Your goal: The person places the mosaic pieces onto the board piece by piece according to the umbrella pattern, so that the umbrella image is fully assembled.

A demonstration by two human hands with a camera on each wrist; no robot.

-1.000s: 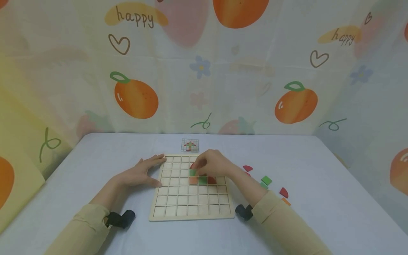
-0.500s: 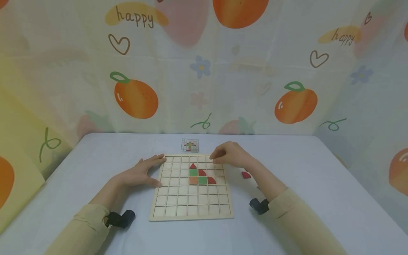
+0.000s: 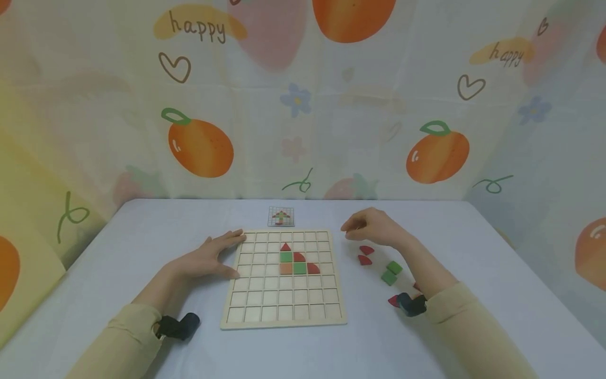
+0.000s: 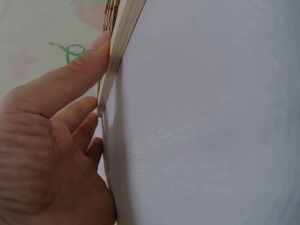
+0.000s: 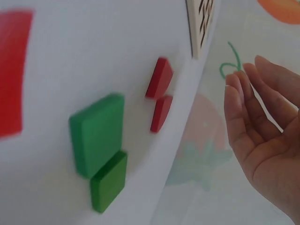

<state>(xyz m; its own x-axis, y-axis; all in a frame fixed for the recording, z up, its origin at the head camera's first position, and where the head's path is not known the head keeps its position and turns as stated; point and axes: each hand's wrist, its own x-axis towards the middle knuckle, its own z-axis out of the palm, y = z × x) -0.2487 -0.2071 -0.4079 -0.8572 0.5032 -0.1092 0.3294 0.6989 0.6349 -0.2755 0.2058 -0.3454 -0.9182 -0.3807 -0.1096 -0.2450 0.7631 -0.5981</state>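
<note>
A pale wooden grid board (image 3: pixel 284 315) lies mid-table. In its cells sit a red triangle (image 3: pixel 285 247), two green squares (image 3: pixel 300 268), an orange square (image 3: pixel 286 268) and two red quarter-circles (image 3: pixel 313 269). My left hand (image 3: pixel 208 258) rests at the board's left edge, fingers spread; in the left wrist view its thumb (image 4: pixel 77 70) touches the rim. Over the table right of the board hovers my right hand (image 3: pixel 374 227), its fingers loosely bent and, in the right wrist view, holding nothing. Below it lie two red quarter-circles (image 5: pixel 160 77) and two green squares (image 5: pixel 98 136).
A small picture card (image 3: pixel 281 216) showing a coloured grid pattern lies behind the board. More red pieces (image 3: pixel 394 301) are partly hidden by the right wrist camera (image 3: pixel 411 304). A fruit-printed cloth (image 3: pixel 293 131) hangs behind the white table.
My right hand has lifted from the pieces on the board and moved right, past the board's edge. The left hand stays in place. The red triangle and upper quarter-circle are now uncovered.
</note>
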